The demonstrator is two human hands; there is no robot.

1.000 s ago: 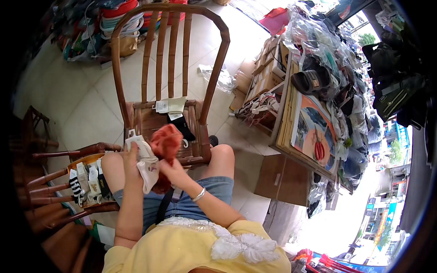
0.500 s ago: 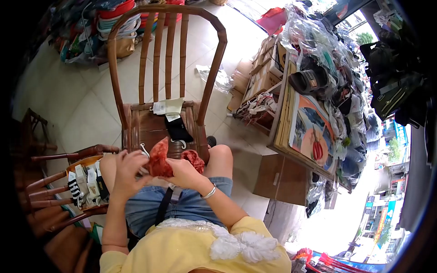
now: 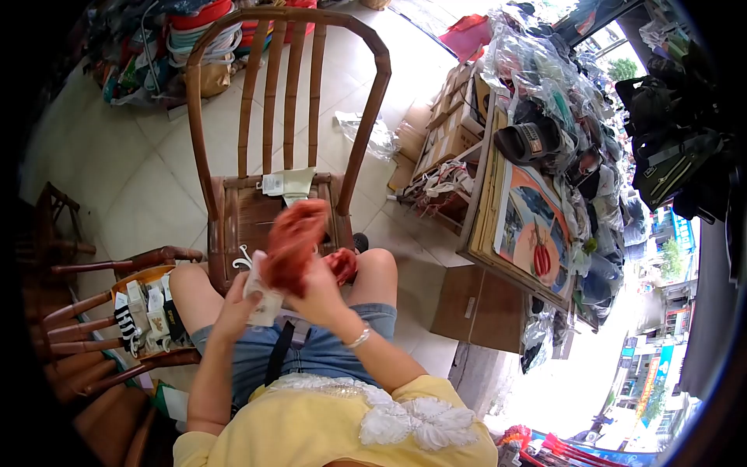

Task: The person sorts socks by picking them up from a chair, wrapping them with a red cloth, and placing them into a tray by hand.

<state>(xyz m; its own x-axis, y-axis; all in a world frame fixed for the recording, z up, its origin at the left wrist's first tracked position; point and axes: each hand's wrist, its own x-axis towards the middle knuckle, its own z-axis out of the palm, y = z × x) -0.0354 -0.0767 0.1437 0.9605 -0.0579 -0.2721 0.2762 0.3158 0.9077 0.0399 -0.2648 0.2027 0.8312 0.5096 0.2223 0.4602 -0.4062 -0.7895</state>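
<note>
Above my lap, my left hand (image 3: pixel 236 308) is closed on a pair of white socks (image 3: pixel 266 305) with a small white hook at its top. My right hand (image 3: pixel 319 294) grips a crumpled red cloth (image 3: pixel 294 241), blurred by motion, which hangs over the white socks and hides part of them. More red cloth bulges out beside my right wrist. On the wooden chair (image 3: pixel 233 226) before me lie cream socks (image 3: pixel 298 183) with a white label. The black sock behind the red cloth is mostly hidden.
At the left, a second chair holds several labelled socks (image 3: pixel 159 307). On the right stands a table with a picture board (image 3: pixel 533 210), red-handled scissors (image 3: pixel 541 258) and a black slipper (image 3: pixel 529 140). A cardboard box (image 3: pixel 478 307) sits below it. Plastic-wrapped goods are piled behind.
The red cloth has risen and now covers part of the white socks. My left hand, spread half a second ago, has closed on the socks.
</note>
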